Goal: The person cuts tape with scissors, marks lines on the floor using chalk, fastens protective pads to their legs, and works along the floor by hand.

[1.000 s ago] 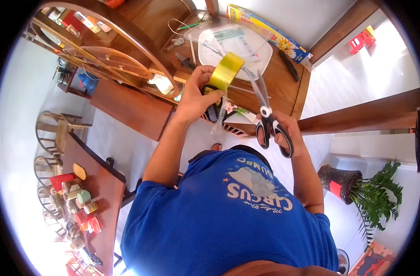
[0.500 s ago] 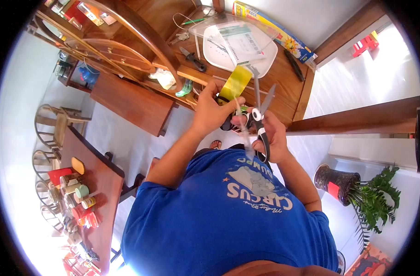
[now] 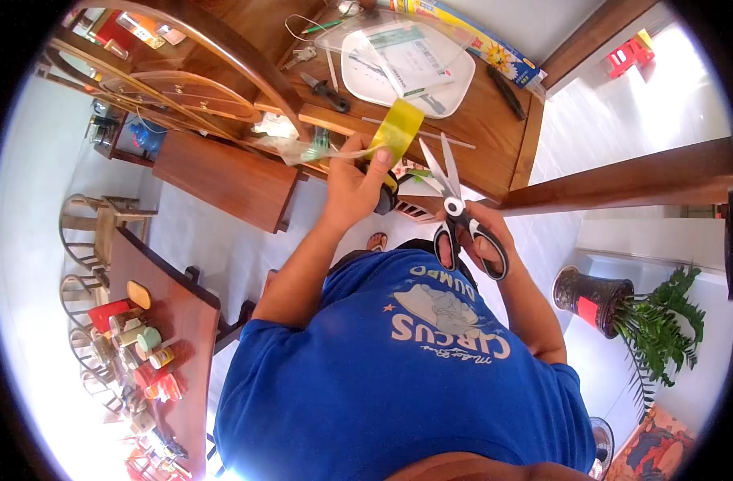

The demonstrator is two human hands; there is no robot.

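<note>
My left hand is closed on a yellow-green roll of tape, its thumb on the face of the roll. A crumpled clear strip stretches to the left from that hand, and a black object shows just below the roll. In my right hand are black-and-white scissors, fingers through the handles, blades parted and pointing up. The blade tips are to the right of the tape, apart from it.
On the wooden cabinet top lie a white tray with a printed packet, a knife, keys, a black bar and a yellow-blue box. A potted plant stands at the right.
The clear strip has swung from between my hands to the left of my left hand. My right hand and the scissors have drawn back from the tape, and the scissors show turned more upright.
</note>
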